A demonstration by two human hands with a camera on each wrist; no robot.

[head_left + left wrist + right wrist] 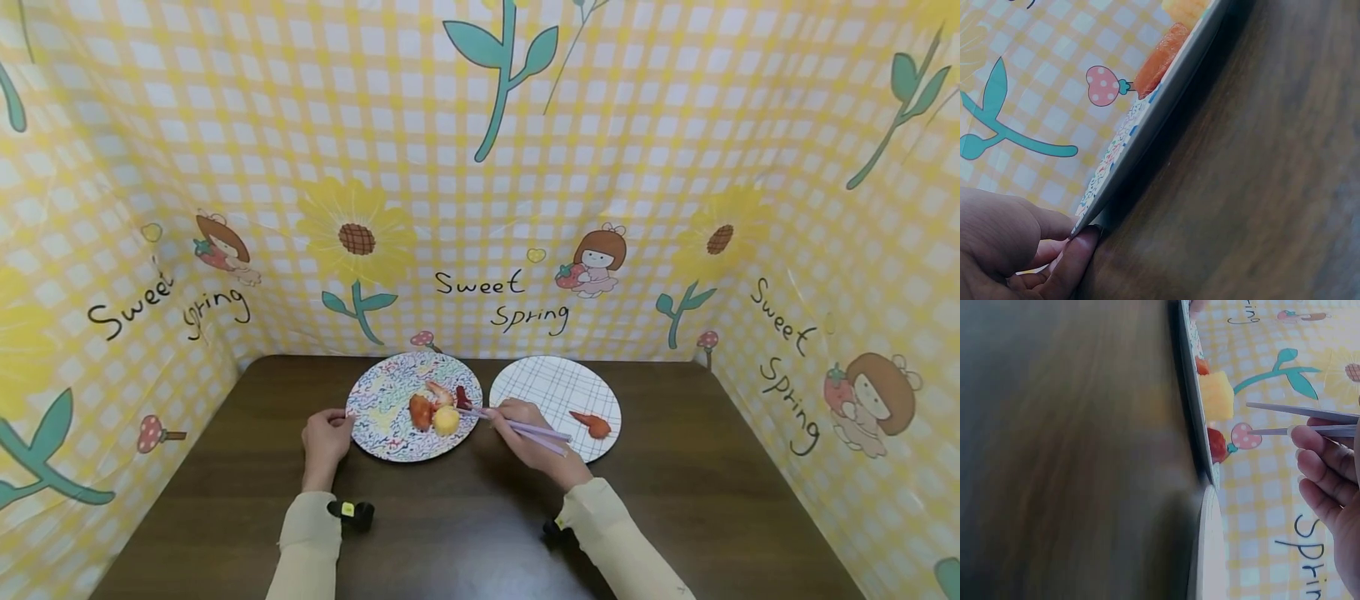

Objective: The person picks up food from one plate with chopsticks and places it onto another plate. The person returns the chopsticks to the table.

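Lettering on cloth: the yellow-checked cloth [465,192] reads "Sweet Spring" in black script on back, left and right panels; the right wrist view catches part of it, sideways.
Wrist tags: a small yellow tag [348,510] sits on the black device [362,517] at the left wrist; its print is too small to read.
Left hand [327,437]: pinches the left rim of the speckled plate [382,425], digits on both faces of the edge; forearm reaches forward, pale sleeve [307,533] at the wrist.
Right hand [534,452]: holds a pair of lilac chopsticks [555,436], fingers bent, forearm angled inward over the near edge of the grid plate [558,387].
Chopstick tips: slightly parted; in the right wrist view, nothing is caught between them.
Food on speckled plate: orange-brown piece [422,412], yellow piece [446,421], shrimp-like piece [439,392] and dark red piece [461,397], clustered right of centre, between the hands, the tips near the dark red one; contact cannot be told.
Food on grid plate: one red-orange piece [597,426], to the right of the right hand, well apart from the tips.
Plates: side by side on the dark wooden table [435,533], rims close.
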